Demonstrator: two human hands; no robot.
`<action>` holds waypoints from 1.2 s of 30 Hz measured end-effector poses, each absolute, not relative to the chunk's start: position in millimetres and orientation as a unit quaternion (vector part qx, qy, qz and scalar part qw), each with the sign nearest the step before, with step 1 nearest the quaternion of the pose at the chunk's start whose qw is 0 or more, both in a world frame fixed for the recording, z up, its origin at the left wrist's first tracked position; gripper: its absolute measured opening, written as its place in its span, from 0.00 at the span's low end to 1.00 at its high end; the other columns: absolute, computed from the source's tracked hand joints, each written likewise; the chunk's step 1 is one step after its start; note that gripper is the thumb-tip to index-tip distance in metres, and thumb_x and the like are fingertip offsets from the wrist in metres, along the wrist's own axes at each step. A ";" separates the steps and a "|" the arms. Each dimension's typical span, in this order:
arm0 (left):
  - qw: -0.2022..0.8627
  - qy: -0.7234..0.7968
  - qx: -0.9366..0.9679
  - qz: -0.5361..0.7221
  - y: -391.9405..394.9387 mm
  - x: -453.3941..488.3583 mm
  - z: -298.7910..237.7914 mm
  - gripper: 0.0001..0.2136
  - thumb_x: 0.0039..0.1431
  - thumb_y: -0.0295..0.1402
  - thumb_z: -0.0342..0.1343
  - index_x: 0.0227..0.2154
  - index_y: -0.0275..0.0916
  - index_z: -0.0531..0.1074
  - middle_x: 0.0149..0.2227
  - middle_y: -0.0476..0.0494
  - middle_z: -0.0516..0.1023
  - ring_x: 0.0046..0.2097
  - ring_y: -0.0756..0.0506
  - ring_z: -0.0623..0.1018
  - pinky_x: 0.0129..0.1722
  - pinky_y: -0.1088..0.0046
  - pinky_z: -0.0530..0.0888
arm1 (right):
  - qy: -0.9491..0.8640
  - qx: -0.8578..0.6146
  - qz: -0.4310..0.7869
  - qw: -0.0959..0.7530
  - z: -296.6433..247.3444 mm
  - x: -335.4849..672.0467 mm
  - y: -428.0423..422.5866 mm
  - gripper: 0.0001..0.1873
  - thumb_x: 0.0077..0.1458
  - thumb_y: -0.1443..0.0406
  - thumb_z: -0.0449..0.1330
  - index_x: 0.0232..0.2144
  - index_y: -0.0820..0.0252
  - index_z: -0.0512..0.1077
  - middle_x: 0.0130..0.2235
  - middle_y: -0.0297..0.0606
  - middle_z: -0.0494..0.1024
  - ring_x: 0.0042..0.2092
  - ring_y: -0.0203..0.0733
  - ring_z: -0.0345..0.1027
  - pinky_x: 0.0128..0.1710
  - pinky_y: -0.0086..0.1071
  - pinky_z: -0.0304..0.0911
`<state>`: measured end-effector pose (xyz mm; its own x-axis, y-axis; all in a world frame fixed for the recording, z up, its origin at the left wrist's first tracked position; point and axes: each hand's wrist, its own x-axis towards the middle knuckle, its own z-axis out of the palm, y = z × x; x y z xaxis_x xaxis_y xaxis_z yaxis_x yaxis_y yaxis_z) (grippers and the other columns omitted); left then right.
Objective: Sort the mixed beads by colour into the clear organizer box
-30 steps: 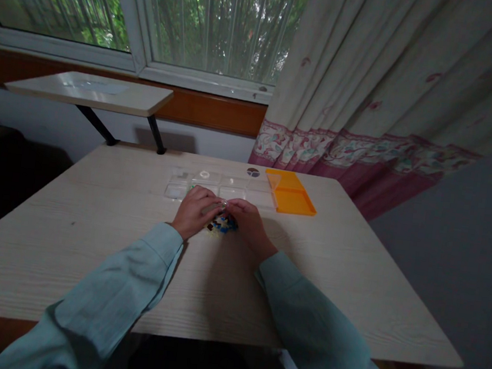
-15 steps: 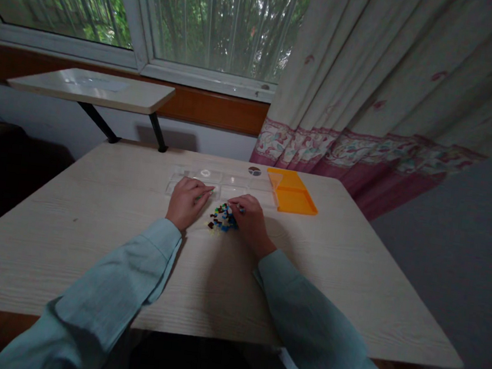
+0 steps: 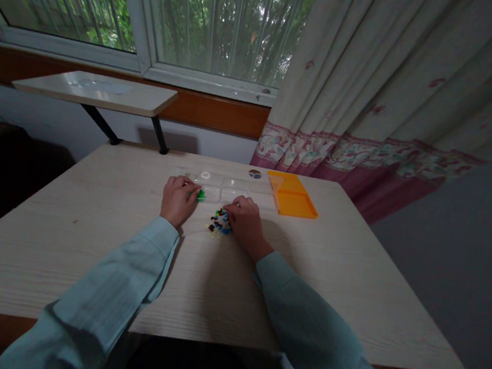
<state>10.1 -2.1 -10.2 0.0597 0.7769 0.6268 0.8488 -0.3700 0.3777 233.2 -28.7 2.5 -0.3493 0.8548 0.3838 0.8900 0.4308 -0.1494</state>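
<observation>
A: Head view. State of the left grip (image 3: 176, 199)?

B: Curled, thumb and forefinger drawn close, over the clear compartment tray (image 3: 231, 193); too small to tell whether on a piece. Green pieces (image 3: 201, 195) just right of the fingertips, in a near-row compartment.

A: And of the right grip (image 3: 244, 220)?

B: Bent to a narrow pinch, at the right edge of the pile of small coloured pieces (image 3: 221, 223); hold on a piece impossible to tell. Pile on the bench (image 3: 327, 288), just left of the right grip; orange tray (image 3: 295, 204) farther off, to its right and beyond.

A: Best handling?

B: By judgement, fingertip contact only: single pieces from the pile's edge, low release inside the compartment walls, no wrist pressure on the probably light, slide-prone clear tray.
</observation>
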 end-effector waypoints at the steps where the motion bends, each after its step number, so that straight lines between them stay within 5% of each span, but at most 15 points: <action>1: 0.045 -0.564 -0.726 -0.391 -2.5 10.5 -9.8 0.11 0.60 0.35 0.53 0.39 0.43 0.80 0.40 0.40 0.73 0.45 0.39 0.67 0.47 0.56 0.66 | -0.820 -0.533 -0.044 0.203 2.6 233.4 -28.6 0.09 0.60 0.65 0.57 0.37 0.53 0.78 0.40 0.40 0.71 0.43 0.43 0.58 0.40 0.34 0.51; 36: 0.049 -0.528 -0.754 -0.387 -6.3 16.8 -4.7 0.11 0.60 0.31 0.52 0.42 0.44 0.78 0.41 0.41 0.73 0.47 0.40 0.68 0.49 0.57 0.66 | -0.826 -0.535 -0.082 0.158 9.9 224.6 -23.8 0.09 0.60 0.65 0.56 0.35 0.56 0.77 0.38 0.40 0.73 0.44 0.44 0.59 0.41 0.37 0.48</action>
